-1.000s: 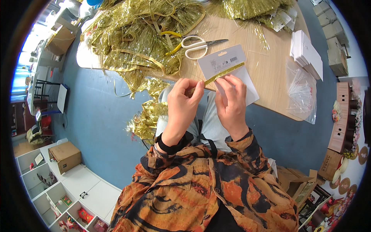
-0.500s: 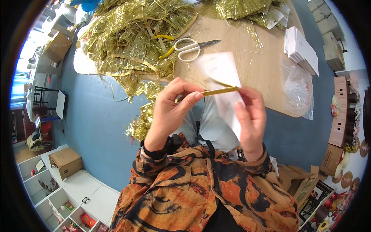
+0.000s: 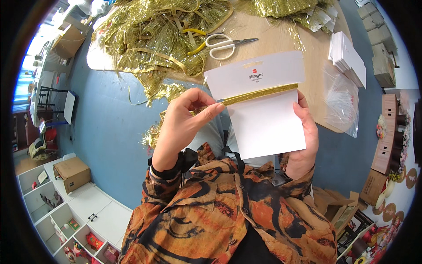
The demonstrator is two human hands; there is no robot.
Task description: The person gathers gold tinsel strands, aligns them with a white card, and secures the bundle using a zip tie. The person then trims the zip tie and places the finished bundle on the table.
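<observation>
- Card of stiff white paper (image 3: 268,127), with a printed header panel and a small hanging slot, is held out at two o'clock from the middle of the view, tilted slightly.
- Glittery flat gold strip (image 3: 263,93) lies across the card just beneath the header, reaching from its left edge almost to its right edge.
- Left hand (image 3: 187,116), at ten o'clock, has thumb and forefinger pinched together on the strip's left end.
- Right hand (image 3: 305,134), at three o'clock, is clamped on the card's right edge, its lower part hidden behind the paper.
- Wood-grain tabletop (image 3: 274,39), pale beige, stretches beyond the card from eleven round to two o'clock.
- White-handled scissors (image 3: 224,46) lie there at twelve, blades toward three; a yellow-handled tool (image 3: 198,49) is just beside them, partly hidden.
- Tangled heap of gold tinsel fringe (image 3: 154,42) sits at eleven, some spilling over the table's edge; another pile of gold fringe (image 3: 281,9) is at one.
- Stack of plain white cards (image 3: 347,59) stands at two, near a clear plastic bag (image 3: 343,105) holding thin pale strands, between two and three.
</observation>
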